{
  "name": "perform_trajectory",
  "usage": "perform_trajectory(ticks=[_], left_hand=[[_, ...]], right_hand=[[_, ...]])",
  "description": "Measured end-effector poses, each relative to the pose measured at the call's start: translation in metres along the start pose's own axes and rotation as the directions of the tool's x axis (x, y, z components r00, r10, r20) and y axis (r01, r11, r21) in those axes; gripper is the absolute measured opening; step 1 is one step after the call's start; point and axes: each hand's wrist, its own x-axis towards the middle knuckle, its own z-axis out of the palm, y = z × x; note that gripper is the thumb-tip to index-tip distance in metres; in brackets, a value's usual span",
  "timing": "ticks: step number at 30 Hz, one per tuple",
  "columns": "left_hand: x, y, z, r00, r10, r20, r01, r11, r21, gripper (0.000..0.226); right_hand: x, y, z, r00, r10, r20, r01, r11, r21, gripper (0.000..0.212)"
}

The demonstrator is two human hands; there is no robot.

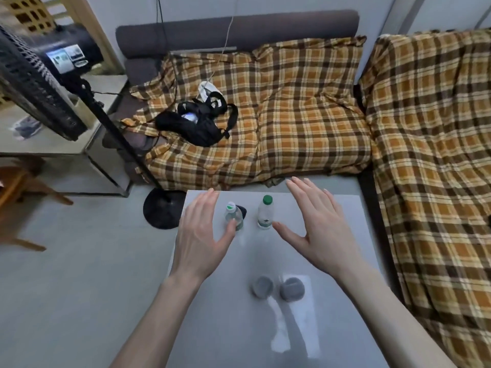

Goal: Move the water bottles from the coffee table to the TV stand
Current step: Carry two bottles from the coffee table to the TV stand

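Note:
Two clear plastic water bottles stand upright near the far edge of the grey coffee table (332, 208). The left bottle (233, 214) has a pale green-and-white cap; the right bottle (265, 212) has a dark green cap. My left hand (202, 235) hovers open just left of the left bottle, and its thumb overlaps the bottle's lower part. My right hand (313, 229) is open to the right of the right bottle, its thumb tip close to the bottle's base. Neither hand holds anything.
A small dark object (242, 210) sits behind the left bottle. Beyond and right of the table stands a sofa under a plaid cover (305, 115), with a black bag (199, 123) on it. A standing fan's base (162, 211) rests on the floor at the table's left corner.

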Motion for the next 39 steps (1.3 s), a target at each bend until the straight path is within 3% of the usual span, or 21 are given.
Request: perform_trajectory(ticks=[14, 20, 27, 33, 39], left_hand=[[0.069, -0.084, 0.155, 0.971, -0.044, 0.237, 0.025, 0.996, 0.082, 0.061], [0.079, -0.098, 0.186, 0.928, -0.102, 0.358, 0.046, 0.986, 0.161, 0.042], [0.077, -0.099, 0.186, 0.920, -0.147, 0.364, 0.144, 0.989, 0.035, 0.018], [0.063, -0.089, 0.160, 0.955, -0.133, 0.266, 0.158, 0.985, -0.075, 0.023], [0.034, -0.068, 0.099, 0.983, -0.110, 0.147, 0.134, 0.977, -0.166, 0.028]], right_hand=[[0.093, 0.067, 0.180, 0.964, 0.048, 0.260, -0.028, 0.996, -0.080, 0.074], [0.111, 0.079, 0.222, 0.903, 0.122, 0.413, -0.070, 0.988, -0.139, 0.063], [0.103, 0.078, 0.229, 0.915, 0.231, 0.332, -0.228, 0.972, -0.047, 0.014], [0.087, 0.066, 0.203, 0.944, 0.206, 0.258, -0.227, 0.972, 0.056, 0.014], [0.067, 0.029, 0.137, 0.986, 0.101, 0.135, -0.120, 0.983, 0.139, 0.027]])
